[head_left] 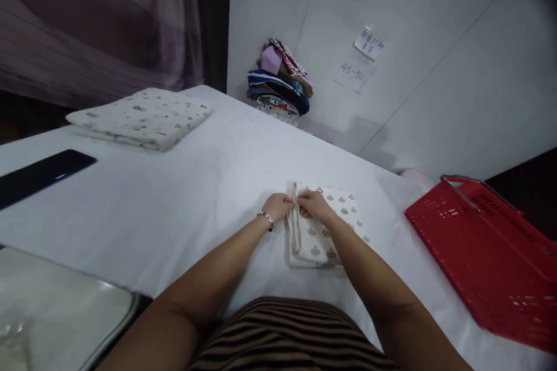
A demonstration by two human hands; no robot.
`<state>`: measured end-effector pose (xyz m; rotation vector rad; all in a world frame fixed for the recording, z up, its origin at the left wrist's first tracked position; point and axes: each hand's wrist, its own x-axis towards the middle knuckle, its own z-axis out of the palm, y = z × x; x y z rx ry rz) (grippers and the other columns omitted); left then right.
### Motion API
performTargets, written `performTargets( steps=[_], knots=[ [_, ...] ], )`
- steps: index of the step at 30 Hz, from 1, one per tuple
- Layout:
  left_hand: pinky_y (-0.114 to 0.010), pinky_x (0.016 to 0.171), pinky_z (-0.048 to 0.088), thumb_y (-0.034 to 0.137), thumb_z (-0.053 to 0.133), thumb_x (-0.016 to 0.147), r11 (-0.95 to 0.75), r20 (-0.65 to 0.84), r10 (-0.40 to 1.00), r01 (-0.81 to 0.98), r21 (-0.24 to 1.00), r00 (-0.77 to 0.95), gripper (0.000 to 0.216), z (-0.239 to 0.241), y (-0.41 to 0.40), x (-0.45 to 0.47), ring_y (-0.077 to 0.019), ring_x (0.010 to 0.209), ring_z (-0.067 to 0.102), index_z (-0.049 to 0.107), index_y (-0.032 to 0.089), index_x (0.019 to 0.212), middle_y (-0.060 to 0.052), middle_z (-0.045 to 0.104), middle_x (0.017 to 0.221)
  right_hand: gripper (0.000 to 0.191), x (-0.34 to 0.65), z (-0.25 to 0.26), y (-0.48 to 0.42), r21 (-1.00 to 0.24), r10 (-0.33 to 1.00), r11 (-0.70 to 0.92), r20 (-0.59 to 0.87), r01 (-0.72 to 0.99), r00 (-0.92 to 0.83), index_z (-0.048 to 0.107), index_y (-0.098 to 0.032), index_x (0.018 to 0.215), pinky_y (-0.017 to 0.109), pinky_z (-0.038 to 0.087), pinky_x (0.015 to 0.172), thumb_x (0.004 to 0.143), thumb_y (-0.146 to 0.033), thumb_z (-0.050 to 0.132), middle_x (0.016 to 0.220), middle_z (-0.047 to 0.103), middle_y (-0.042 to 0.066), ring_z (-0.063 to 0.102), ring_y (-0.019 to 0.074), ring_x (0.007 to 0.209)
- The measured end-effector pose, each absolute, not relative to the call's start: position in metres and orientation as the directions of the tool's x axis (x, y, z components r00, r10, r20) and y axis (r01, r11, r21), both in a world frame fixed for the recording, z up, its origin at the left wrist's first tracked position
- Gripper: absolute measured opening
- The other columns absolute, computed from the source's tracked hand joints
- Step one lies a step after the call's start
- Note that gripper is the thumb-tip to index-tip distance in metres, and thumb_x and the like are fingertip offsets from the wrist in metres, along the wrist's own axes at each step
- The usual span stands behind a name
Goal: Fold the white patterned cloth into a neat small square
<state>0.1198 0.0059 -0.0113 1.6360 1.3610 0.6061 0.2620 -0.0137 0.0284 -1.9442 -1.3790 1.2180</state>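
A small folded white cloth with green and red prints (331,232) lies on the white table (183,185) in front of me. My left hand (277,206), with a bracelet at the wrist, pinches the cloth's left folded edge near its far corner. My right hand (314,205) grips the same edge from the other side, resting on top of the cloth. Both hands meet at that far left corner.
A red plastic basket (483,255) sits at the right. A larger folded printed cloth (141,117) lies far left. A stack of colourful fabrics (281,84) leans on the wall. A black flat object (39,174) lies at the left; a grey tray (61,307) lies near left.
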Motion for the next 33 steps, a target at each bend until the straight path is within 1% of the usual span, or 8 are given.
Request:
performTargets(
  steps=[6,9,11,16,21,28,30,33],
  knots=[
    [-0.021,0.056,0.036,0.03,0.058,0.07,-0.054,-0.087,0.948,0.425,0.903,0.305,0.015,-0.009,0.001,0.119,-0.011,0.06,0.054,0.066,0.017,0.073,0.001,0.063,0.065,0.015,0.266,0.029,-0.017,-0.837,0.911,-0.404,-0.404,0.369,0.081,0.059,-0.014,0.082,0.019,0.046,0.043,0.073,-0.009,0.048,0.046,0.056,-0.004,0.054,0.0099,0.041],
    [-0.021,0.056,0.036,0.033,0.058,0.07,-0.06,-0.097,0.931,0.411,0.909,0.351,0.018,-0.008,-0.001,0.12,-0.0113,0.061,0.054,0.065,0.017,0.071,0.001,0.062,0.064,0.017,0.268,0.029,-0.02,-0.877,0.916,-0.396,-0.396,0.271,0.057,0.057,-0.014,0.082,0.019,0.047,0.046,0.071,-0.007,0.046,0.052,0.058,-0.003,0.056,0.0094,0.045],
    [-0.021,0.055,0.036,0.036,0.059,0.069,-0.051,-0.124,0.924,0.438,0.897,0.362,0.02,-0.008,-0.001,0.121,-0.0119,0.062,0.055,0.066,0.017,0.07,0.001,0.063,0.064,0.018,0.269,0.029,-0.022,-0.878,0.914,-0.402,-0.401,0.259,0.061,0.056,-0.013,0.084,0.019,0.047,0.047,0.071,-0.007,0.046,0.05,0.058,-0.003,0.055,0.009,0.044],
    [-0.021,0.056,0.036,0.036,0.06,0.068,-0.04,-0.162,0.928,0.521,0.853,0.336,0.019,-0.006,-0.001,0.122,-0.0134,0.067,0.057,0.067,0.018,0.072,-0.001,0.065,0.067,0.015,0.268,0.027,-0.026,-0.875,0.931,-0.36,-0.357,0.324,0.07,0.056,-0.014,0.085,0.018,0.045,0.047,0.073,-0.01,0.049,0.048,0.055,-0.005,0.052,0.0077,0.042],
    [-0.021,0.057,0.035,0.031,0.058,0.07,-0.067,-0.162,0.923,0.558,0.827,0.35,0.017,-0.002,-0.002,0.123,-0.0134,0.068,0.057,0.068,0.018,0.073,-0.002,0.066,0.07,0.009,0.265,0.018,-0.03,-0.9,0.963,-0.271,-0.259,0.343,0.079,0.055,-0.016,0.08,0.018,0.043,0.047,0.071,-0.016,0.053,0.051,0.052,-0.007,0.05,0.0069,0.044],
    [-0.021,0.053,0.034,0.027,0.055,0.069,-0.04,-0.178,0.911,0.511,0.859,0.372,0.017,-0.002,-0.002,0.124,-0.0106,0.058,0.052,0.066,0.015,0.068,0.0,0.06,0.059,0.012,0.264,0.012,-0.036,-0.897,0.978,-0.2,-0.156,0.394,0.141,0.056,-0.017,0.08,0.019,0.041,0.048,0.072,-0.025,0.052,0.053,0.05,-0.006,0.049,0.0084,0.048],
    [-0.02,0.052,0.034,0.026,0.055,0.068,0.002,-0.199,0.91,0.476,0.879,0.364,0.016,-0.003,-0.001,0.125,-0.0101,0.057,0.051,0.065,0.014,0.066,0.001,0.058,0.057,0.014,0.264,0.012,-0.04,-0.872,0.985,-0.149,-0.087,0.467,0.152,0.057,-0.017,0.08,0.02,0.041,0.051,0.073,-0.028,0.051,0.056,0.052,-0.005,0.05,0.0094,0.052],
    [-0.02,0.052,0.034,0.027,0.057,0.066,0.077,-0.248,0.909,0.45,0.89,0.335,0.015,-0.003,0.001,0.125,-0.01,0.058,0.05,0.064,0.013,0.066,0.002,0.056,0.056,0.014,0.263,0.013,-0.044,-0.77,0.991,-0.03,0.061,0.637,0.121,0.061,-0.018,0.079,0.022,0.043,0.062,0.075,-0.028,0.051,0.067,0.06,-0.001,0.053,0.0111,0.063]
  ],
)
